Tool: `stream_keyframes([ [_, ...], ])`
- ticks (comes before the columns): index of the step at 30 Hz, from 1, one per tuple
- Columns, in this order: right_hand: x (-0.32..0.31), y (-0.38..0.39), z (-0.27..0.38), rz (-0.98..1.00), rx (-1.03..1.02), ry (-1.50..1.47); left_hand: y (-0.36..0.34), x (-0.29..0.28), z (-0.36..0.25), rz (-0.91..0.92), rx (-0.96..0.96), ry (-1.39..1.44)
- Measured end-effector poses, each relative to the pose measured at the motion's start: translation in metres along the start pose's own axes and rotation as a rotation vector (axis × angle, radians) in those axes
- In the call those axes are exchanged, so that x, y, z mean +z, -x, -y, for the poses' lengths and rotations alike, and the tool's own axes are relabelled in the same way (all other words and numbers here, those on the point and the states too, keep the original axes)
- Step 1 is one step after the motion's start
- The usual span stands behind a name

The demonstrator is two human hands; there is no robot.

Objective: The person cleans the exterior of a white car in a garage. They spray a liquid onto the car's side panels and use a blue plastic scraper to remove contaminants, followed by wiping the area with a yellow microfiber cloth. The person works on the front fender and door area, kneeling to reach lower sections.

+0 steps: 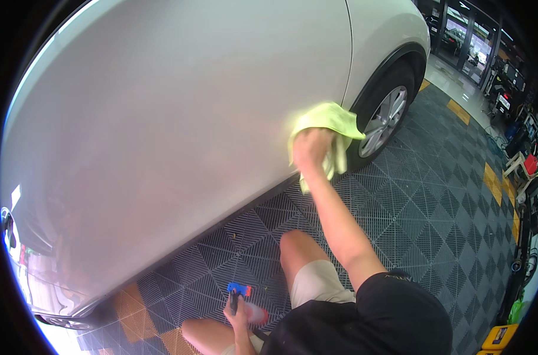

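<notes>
My right hand (312, 151) is closed on a yellow-green cloth (328, 117), slightly smeared by motion. The cloth lies against the lower edge of a light silver-white car door (180, 112), close to the front wheel (386, 121). Part of it hangs down below the hand. Low between my knees, my left hand (236, 315) grips a spray bottle (256, 314) with a blue and red trigger head and a pale, see-through body. Its fingers are wrapped round the neck by the trigger.
Grey ribbed floor tiles (423, 195) with some tan ones run beside the car. Along the right stand a small stool (519, 165) with a red thing on it, cables, equipment and a yellow case (500, 337). Glass doors (467, 44) are at the far right.
</notes>
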State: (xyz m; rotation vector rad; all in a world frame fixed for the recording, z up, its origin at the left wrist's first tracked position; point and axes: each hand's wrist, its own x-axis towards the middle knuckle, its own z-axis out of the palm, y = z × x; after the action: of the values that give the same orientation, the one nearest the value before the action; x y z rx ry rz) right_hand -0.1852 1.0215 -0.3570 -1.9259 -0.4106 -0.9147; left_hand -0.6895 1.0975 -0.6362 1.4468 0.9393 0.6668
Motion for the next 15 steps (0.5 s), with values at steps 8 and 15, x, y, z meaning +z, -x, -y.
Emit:
stream_keyframes([
  [8, -0.015, -0.085, 0.134, -0.187, -0.416, -0.430, 0.011, 0.016, -0.021, -0.054, -0.024, -0.021],
  [15, 0.019, 0.127, -0.009, 0.325, -0.344, -0.197, 0.011, 0.034, -0.026, -0.074, -0.035, 0.094],
])
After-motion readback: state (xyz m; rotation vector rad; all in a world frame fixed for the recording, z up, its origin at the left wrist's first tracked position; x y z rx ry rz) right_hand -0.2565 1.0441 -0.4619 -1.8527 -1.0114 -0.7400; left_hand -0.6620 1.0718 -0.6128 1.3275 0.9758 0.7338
